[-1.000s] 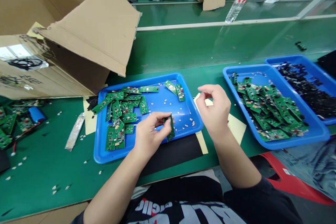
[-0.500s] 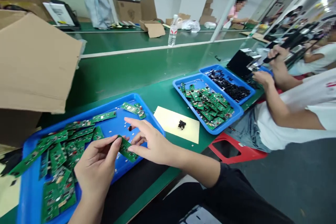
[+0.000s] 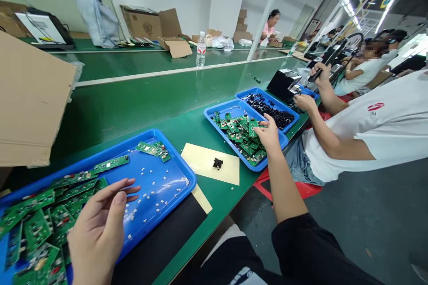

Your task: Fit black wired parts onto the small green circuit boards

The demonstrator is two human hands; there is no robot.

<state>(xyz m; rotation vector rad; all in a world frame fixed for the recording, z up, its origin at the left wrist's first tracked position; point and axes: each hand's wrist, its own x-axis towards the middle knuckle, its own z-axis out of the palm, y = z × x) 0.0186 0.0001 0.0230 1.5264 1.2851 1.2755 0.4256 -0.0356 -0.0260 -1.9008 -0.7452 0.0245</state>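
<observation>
My left hand point(image 3: 100, 227) hovers over the near blue tray point(image 3: 189, 182), its fingers loosely curved, thumb apart and nothing between them. Green circuit boards point(image 3: 62, 218) are heaped at that tray's left end, while two more lie in its far corner. Small white bits are scattered across its bottom. Farther right, my right hand point(image 3: 270, 136) reaches over a second blue tray point(image 3: 214, 120) piled with boards. Its thumb and fingers are at a green circuit board point(image 3: 253, 127), apparently pinching it just above the pile; the fingers partly cover the contact.
A yellow sheet point(image 3: 197, 158) with a small black clump point(image 3: 218, 163) lies between the trays. Beyond is a tray of black parts point(image 3: 267, 109). A co-worker in a white shirt point(image 3: 347, 124) sits at right. A cardboard box point(image 3: 30, 102) overhangs the left side; a water bottle point(image 3: 201, 51) stands behind.
The circuit board has left my left hand, which is now open. My right hand has swung right from the near tray to the second tray. The view has shifted to the right.
</observation>
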